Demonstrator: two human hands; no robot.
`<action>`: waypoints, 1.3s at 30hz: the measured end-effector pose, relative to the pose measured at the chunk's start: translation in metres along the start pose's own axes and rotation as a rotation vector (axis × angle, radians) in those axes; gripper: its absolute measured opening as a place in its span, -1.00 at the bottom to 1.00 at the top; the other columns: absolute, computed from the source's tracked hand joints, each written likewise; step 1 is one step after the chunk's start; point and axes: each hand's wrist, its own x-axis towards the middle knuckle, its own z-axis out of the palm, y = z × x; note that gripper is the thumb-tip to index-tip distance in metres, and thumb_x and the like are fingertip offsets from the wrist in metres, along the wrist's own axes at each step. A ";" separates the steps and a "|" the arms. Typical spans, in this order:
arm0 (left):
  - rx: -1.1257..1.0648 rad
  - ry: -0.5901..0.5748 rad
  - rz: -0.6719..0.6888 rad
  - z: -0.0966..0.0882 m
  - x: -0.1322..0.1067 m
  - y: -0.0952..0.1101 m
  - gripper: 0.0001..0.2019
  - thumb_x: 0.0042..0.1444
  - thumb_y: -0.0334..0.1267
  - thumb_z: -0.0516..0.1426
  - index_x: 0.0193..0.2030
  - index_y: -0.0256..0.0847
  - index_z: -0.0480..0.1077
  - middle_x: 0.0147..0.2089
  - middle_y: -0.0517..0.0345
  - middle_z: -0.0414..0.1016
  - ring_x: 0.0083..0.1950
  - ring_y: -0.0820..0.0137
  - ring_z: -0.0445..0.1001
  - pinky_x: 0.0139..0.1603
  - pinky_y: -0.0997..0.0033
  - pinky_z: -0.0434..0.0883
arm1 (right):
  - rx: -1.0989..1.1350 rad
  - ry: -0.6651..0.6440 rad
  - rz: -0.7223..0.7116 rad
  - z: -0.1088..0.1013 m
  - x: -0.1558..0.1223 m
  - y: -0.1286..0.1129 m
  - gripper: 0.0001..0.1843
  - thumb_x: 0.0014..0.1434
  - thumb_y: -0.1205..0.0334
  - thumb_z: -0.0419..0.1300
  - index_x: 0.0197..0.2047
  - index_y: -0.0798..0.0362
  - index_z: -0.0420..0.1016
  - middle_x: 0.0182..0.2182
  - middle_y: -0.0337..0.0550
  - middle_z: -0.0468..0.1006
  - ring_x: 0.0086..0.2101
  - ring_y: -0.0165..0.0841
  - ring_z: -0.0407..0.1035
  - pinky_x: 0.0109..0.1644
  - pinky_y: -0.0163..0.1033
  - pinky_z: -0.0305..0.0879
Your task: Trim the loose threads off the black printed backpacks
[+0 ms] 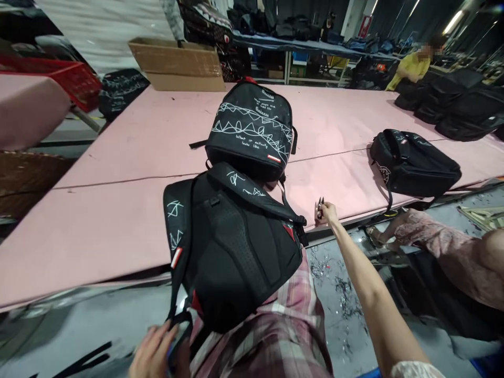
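Observation:
A black backpack (232,252) with white scribbles on its straps leans on my lap against the table edge, its padded back facing up. My left hand (153,349) is at its lower left, fingers curled around the lower end of a shoulder strap (179,283). Out to the right, my right hand (329,213) is closed on small metal thread snips (319,208), points upward, at the table's front edge. Just beyond the first bag, a second black backpack (252,128) lies front side up, with white zigzag lines and lettering.
The long table has a pink cover (129,142). Another backpack (415,163) lies at right, near a seated person's patterned clothing (444,247). More black bags (464,102) are piled behind it. A cardboard box (177,65) stands at the far edge. Thread scraps (342,294) litter the floor.

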 end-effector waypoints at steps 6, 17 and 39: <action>-0.050 -0.289 0.224 0.032 0.019 0.050 -0.47 0.19 -0.10 -0.04 0.26 -0.20 0.00 0.14 -0.15 0.28 0.25 0.02 0.09 0.13 -0.07 0.18 | 0.299 -0.037 -0.014 -0.032 -0.091 0.029 -0.57 0.08 -0.15 0.06 -0.32 0.10 0.29 -0.54 -0.27 0.35 -0.57 -0.49 0.26 -0.51 -0.36 0.21; -0.020 -0.345 0.338 0.043 0.033 0.033 -0.56 0.19 -0.08 0.00 0.14 -0.28 0.22 0.18 -0.02 0.28 0.27 0.13 0.10 0.07 0.21 0.30 | 0.248 -0.124 -0.137 0.029 -0.180 -0.001 -0.59 -0.16 0.05 0.29 -0.24 0.09 0.43 -0.57 -0.36 0.26 -0.55 -0.49 0.10 -0.48 -0.38 0.04; -0.168 -0.185 0.307 0.033 0.109 0.052 -0.70 0.22 -0.16 -0.01 -0.13 -0.28 0.46 -0.16 0.05 0.54 -0.16 0.25 0.52 -0.21 0.36 0.44 | -0.132 -0.164 -0.659 0.056 -0.259 -0.050 -0.69 0.09 0.03 0.19 -0.20 0.08 0.45 -0.43 -0.19 0.42 -0.44 -0.40 0.31 -0.36 -0.33 0.22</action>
